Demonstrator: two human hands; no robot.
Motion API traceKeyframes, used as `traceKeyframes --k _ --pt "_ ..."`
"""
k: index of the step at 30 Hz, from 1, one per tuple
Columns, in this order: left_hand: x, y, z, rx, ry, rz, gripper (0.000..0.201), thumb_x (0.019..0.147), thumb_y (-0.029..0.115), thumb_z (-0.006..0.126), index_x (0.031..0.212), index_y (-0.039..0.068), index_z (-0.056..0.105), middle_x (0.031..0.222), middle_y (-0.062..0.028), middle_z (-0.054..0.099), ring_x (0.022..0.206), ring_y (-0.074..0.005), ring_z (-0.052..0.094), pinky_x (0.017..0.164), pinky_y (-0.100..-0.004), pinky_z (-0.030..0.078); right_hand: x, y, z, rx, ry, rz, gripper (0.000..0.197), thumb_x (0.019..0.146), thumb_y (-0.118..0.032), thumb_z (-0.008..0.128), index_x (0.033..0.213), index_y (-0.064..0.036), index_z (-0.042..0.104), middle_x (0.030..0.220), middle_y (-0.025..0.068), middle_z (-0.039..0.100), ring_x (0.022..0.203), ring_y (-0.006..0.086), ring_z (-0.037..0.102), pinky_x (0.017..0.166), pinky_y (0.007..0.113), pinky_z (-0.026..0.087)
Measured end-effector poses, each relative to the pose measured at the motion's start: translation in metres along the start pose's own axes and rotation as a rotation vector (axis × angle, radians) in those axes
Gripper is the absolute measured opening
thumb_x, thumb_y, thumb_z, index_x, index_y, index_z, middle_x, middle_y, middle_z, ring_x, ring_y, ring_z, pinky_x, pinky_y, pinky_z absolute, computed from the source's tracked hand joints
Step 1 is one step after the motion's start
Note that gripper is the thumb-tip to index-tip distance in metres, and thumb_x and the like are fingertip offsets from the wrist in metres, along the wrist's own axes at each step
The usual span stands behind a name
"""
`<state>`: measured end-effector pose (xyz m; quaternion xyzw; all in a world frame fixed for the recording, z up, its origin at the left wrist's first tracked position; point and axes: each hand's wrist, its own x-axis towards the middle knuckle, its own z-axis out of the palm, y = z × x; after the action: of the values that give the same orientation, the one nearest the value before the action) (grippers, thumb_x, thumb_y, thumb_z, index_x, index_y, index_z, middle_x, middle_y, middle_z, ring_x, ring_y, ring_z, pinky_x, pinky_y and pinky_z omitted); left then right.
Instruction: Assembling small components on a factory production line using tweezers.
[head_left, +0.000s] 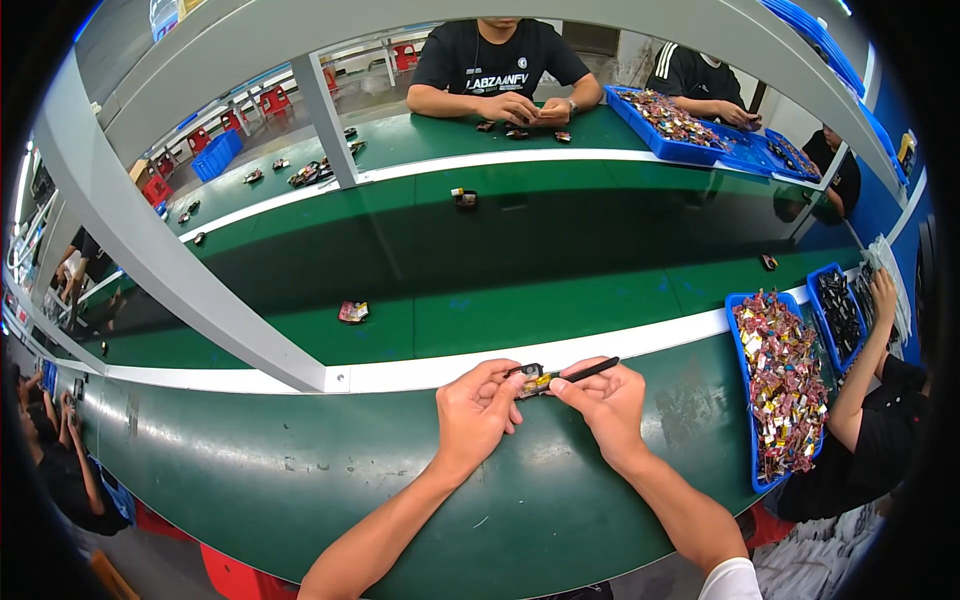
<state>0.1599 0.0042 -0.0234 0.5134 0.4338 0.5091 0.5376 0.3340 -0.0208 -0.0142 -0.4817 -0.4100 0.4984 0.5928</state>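
Note:
My left hand [472,412] pinches a small electronic assembly [533,381] with a black casing and a yellow part, just over the near edge of the white rail. Between the thumb and fingers of my right hand [612,408] is a slim black stick-like piece [596,368], its outer end pointing up to the right. Whether it is a tool or part of the assembly I cannot tell. Both hands meet at the assembly, with the right thumb close against its yellow part. Fingers hide much of the assembly.
A blue tray [741,400] heaped with small wired parts stands to the right, beside another blue tray [815,290] of black pieces and a co-worker's arm. Beyond the white rail [430,374], a green belt [560,320] carries scattered assemblies. A grey post [190,290] rises at left.

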Motion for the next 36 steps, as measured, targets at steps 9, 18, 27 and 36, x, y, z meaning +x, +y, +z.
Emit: traceKeyframes --k 9,18,27,36 --pt "0.004 -0.002 -0.007 -0.093 -0.06 -0.041 0.02 0.097 0.005 0.067 0.11 -0.009 0.068 0.078 -0.0119 0.071 0.054 -0.0109 0.063 0.044 -0.0228 0.048 -0.002 0.001 0.003 0.045 -0.001 -0.131 0.015 0.086 0.01 0.075 0.098 0.0063 0.066 0.087 0.0106 0.073 0.07 0.006 0.065 0.059 0.018 0.048" --pt "0.005 -0.001 -0.011 -0.137 -0.11 -0.08 0.024 0.098 0.008 0.067 0.113 -0.011 0.066 0.086 -0.0151 0.071 0.059 -0.0151 0.067 0.047 -0.0243 0.052 -0.008 0.006 0.004 -0.124 0.031 -0.273 0.014 0.084 0.005 0.079 0.095 0.0024 0.07 0.079 0.003 0.072 0.052 -0.0047 0.038 0.045 0.016 0.026" --pt "0.005 0.001 -0.01 -0.148 -0.093 -0.079 0.023 0.098 0.006 0.066 0.113 -0.011 0.064 0.087 -0.0158 0.072 0.062 -0.016 0.069 0.05 -0.0256 0.056 -0.009 0.003 0.003 -0.182 0.022 -0.244 0.015 0.084 0.006 0.079 0.094 0.0027 0.068 0.075 0.0009 0.068 0.055 -0.0038 0.044 0.048 0.016 0.029" --pt "0.005 -0.002 -0.012 -0.132 -0.101 -0.072 0.024 0.099 0.005 0.065 0.114 -0.013 0.063 0.088 -0.0169 0.069 0.063 -0.0205 0.07 0.05 -0.0277 0.057 -0.011 0.008 0.006 -0.208 0.062 -0.302 0.012 0.084 0.004 0.08 0.093 0.0024 0.071 0.068 -0.0039 0.064 0.051 -0.0037 0.035 0.045 0.018 0.023"
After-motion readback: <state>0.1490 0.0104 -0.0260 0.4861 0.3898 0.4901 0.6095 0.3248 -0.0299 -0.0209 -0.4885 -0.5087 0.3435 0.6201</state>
